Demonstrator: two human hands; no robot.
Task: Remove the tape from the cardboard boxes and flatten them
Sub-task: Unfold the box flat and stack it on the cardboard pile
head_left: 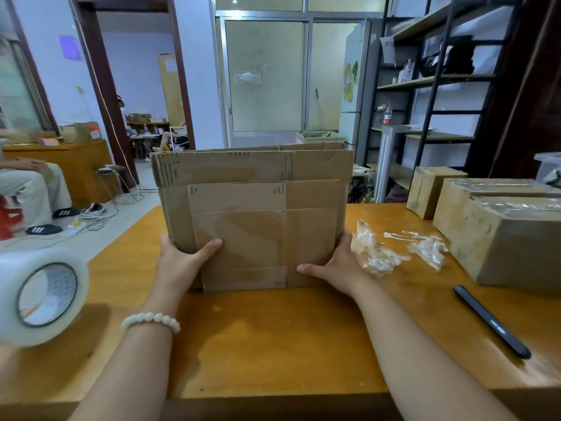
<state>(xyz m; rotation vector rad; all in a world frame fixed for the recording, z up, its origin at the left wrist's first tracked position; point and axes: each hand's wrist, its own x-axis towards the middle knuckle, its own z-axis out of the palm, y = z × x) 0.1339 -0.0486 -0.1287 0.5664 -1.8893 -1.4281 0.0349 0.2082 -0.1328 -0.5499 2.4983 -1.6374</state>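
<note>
We hold a stack of flattened boxes (258, 214) upright on its edge at the middle of the table (273, 344), near face toward us. The left hand (182, 256) grips the lower left edge and the right hand (331, 265) grips the lower right edge, each with its thumb on the near face and the other fingers wrapped behind

Handling, as we judge it: light, stiff along the panels but floppy at the creases, and the sheets can slide against each other and fan out. The surface is dry and not slippery. Best hold is low on both side edges, pinching all layers together as now, or flat under the bottom edge

Two taped boxes (498, 235) sit at the right, glossy tape on top, so they are not yet done. A smaller box (431, 189) sits farther back. Tape scraps (376, 253) lie just right of the right hand. A black tool (491, 322) lies near right, a tape roll (39, 296) near left

Hidden or unclear:
- fingers behind the cardboard
- how many sheets are in the stack
- the far face, and any tape left on it
- whether the bottom edge rests on the table, cannot tell for sure
- the right boxes are cut off by the frame
- black tool: pen or cutter, cannot tell
</note>
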